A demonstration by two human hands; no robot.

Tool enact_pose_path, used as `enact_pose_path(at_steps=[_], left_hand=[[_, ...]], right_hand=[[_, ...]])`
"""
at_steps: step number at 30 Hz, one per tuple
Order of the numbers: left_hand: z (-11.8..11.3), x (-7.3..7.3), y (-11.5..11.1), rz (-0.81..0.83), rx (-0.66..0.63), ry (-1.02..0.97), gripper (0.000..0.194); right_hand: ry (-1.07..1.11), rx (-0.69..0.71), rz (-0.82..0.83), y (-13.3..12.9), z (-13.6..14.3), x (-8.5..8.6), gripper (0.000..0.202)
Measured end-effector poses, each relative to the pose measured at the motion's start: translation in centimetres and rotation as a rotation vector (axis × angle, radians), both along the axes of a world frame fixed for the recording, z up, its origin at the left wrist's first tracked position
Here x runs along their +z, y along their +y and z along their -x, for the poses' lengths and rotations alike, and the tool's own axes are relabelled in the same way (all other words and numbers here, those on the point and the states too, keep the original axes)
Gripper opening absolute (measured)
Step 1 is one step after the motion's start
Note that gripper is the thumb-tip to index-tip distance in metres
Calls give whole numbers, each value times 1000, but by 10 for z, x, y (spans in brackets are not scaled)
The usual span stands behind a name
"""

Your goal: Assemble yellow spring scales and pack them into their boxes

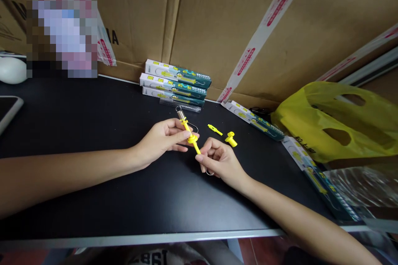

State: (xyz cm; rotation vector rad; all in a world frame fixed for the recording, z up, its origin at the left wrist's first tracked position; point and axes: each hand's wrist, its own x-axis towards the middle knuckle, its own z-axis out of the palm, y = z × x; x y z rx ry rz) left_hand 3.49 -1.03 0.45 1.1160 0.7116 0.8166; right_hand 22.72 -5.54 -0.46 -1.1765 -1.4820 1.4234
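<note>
A yellow spring-scale rod (196,146) with a collar, a metal spring (181,114) and a wire loop at its upper end is held at a slant between both hands. My left hand (158,138) is closed around its upper part, thumb on the front. Its lower end is pinched in the fingers of my right hand (224,163). A wire ring (210,172) shows below those right fingers. Behind the left fingers, a thin metal hook (194,126) sticks out. Two loose yellow parts, a slotted piece (214,129) and a short T-shaped piece (231,139), lie beyond my right hand.
Several printed spring-scale boxes (174,85) are stacked at the back, with a clear tube (180,105) before them. More boxes (317,178) lie rightward, beside a yellow plastic bag (311,116). A phone (9,109) lies far left. Large cardboard (202,29) stands behind the black table (93,116).
</note>
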Motion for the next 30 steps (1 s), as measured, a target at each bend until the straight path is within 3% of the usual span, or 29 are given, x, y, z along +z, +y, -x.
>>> enact_pose_path(at_steps=[4,10,17,26,30], left_hand=[[1,-1,4,-18,48,-4,20],[3,-5,16,-57,227,-19,15],[3,-10,17,-63,242,-50,18],[1,-9,15,-62,224,-37,15],[2,-10,15,-88,209,-21,19]], right_hand=[[-2,33,-27,2,-1,0,29],[-147,20,-133,3,-6,-5,22],[-388,58,-300,1,-10,-8,20],[-620,185,-692,0,-10,-2,16],[-842,247,-948,-3,-9,-3,15]])
